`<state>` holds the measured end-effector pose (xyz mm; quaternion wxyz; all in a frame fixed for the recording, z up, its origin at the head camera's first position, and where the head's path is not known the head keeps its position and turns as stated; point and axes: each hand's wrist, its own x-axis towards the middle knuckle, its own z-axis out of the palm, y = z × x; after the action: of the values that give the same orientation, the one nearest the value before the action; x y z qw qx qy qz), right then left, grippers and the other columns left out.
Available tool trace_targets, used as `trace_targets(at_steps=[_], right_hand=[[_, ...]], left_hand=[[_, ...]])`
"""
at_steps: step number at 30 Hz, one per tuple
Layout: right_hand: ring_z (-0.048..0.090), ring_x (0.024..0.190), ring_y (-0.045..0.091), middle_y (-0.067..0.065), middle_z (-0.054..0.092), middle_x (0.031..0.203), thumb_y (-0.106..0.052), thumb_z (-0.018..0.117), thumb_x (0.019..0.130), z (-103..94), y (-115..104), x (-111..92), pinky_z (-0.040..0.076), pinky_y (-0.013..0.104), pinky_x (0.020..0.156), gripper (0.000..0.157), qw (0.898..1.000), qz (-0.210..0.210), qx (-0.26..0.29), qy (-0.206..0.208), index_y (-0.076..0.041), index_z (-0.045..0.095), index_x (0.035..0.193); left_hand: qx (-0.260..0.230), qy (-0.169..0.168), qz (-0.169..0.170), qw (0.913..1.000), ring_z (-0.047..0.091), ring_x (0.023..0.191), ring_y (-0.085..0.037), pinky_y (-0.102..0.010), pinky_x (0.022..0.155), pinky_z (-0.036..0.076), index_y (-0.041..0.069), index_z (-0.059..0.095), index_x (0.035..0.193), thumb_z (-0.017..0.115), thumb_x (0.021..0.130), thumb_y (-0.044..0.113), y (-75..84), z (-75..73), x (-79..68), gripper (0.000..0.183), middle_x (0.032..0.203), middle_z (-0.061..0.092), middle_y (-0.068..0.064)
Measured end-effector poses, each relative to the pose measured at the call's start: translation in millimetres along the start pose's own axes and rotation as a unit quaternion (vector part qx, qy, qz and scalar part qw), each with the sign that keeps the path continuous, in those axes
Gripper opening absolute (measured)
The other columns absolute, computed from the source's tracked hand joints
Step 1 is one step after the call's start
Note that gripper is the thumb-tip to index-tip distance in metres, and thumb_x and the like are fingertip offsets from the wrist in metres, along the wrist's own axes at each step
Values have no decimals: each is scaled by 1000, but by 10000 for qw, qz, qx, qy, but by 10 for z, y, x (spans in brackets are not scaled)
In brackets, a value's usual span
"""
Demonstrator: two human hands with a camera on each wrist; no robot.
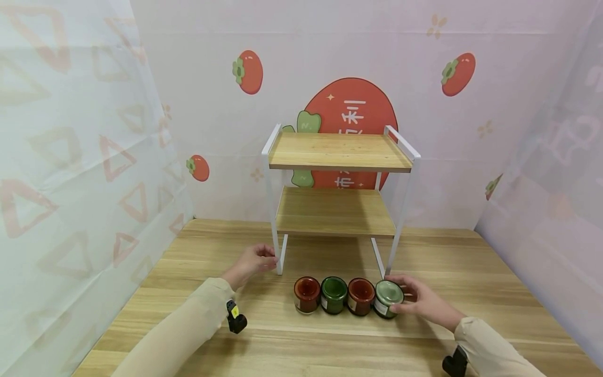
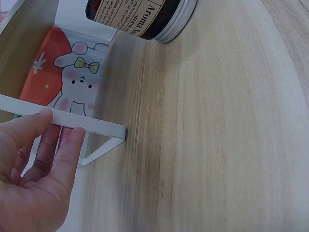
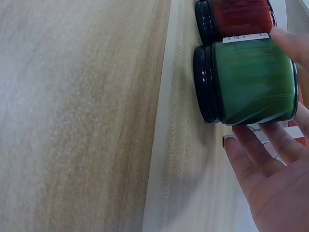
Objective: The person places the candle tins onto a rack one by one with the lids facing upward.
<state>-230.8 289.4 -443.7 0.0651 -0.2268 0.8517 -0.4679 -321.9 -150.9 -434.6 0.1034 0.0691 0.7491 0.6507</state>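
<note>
Four scented-candle jars stand lid-down in a row before a small two-tier shelf (image 1: 339, 151). From the left come a red-brown jar (image 1: 307, 295), a green jar (image 1: 334, 295), another red-brown jar (image 1: 361, 296) and a paler green jar (image 1: 388, 299). My right hand (image 1: 426, 301) holds this last jar, thumb on its near side and fingers round the far side; its black lid shows in the right wrist view (image 3: 205, 84). With thumb and fingertips my left hand (image 1: 254, 262) pinches the shelf's white front left leg (image 2: 91, 123).
The shelf has wooden boards and a white metal frame, and stands on the wooden table (image 1: 282, 345). Behind it hangs a printed backdrop (image 1: 212, 115) with red fruit. White cloth walls (image 1: 70, 183) close both sides. Black cameras sit on both wrists.
</note>
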Motion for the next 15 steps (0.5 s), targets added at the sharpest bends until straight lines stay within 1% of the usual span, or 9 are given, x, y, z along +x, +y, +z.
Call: trace_targets(at_steps=[3,5,8,11,15], right_hand=[[55,107,4,25,52,130,-19,77,81,-5,2,1,48,19,90,72,9999,-73,-71,-49,5,42,139],[55,108,4,23,53,129,-20,78,80,-3,7,7,49,19,90,73,9999,-36,-82,-50,4,42,139],[55,107,2,22,55,128,-20,79,79,-1,28,18,49,19,90,74,9999,-28,-90,-54,4,42,139],[55,106,0,23,55,126,-18,80,78,-2,59,27,50,19,89,74,9999,-117,-67,-71,5,42,138],[55,104,-1,22,56,124,-18,81,77,5,93,35,51,19,88,74,9999,-113,-18,-105,6,43,137]], left_hand=[[-2,-41,-1,10000,65,87,-17,-33,84,58,-4,55,100,63,90,-3,-1,-6,4,13,93,61,-6],[-38,-67,-28,10000,65,88,-17,-33,84,58,-4,55,100,63,90,-3,3,-11,3,13,93,61,-6],[-74,-91,-69,9999,65,89,-18,-32,84,58,-4,55,101,63,90,-3,10,-16,0,14,94,61,-6],[-62,-66,-93,9999,65,92,-21,-34,86,57,-5,55,101,63,90,-3,20,-14,-4,14,94,61,-6],[-39,-34,-113,9999,65,94,-23,-35,86,57,-5,55,101,63,90,-3,27,-7,-3,14,94,60,-7]])
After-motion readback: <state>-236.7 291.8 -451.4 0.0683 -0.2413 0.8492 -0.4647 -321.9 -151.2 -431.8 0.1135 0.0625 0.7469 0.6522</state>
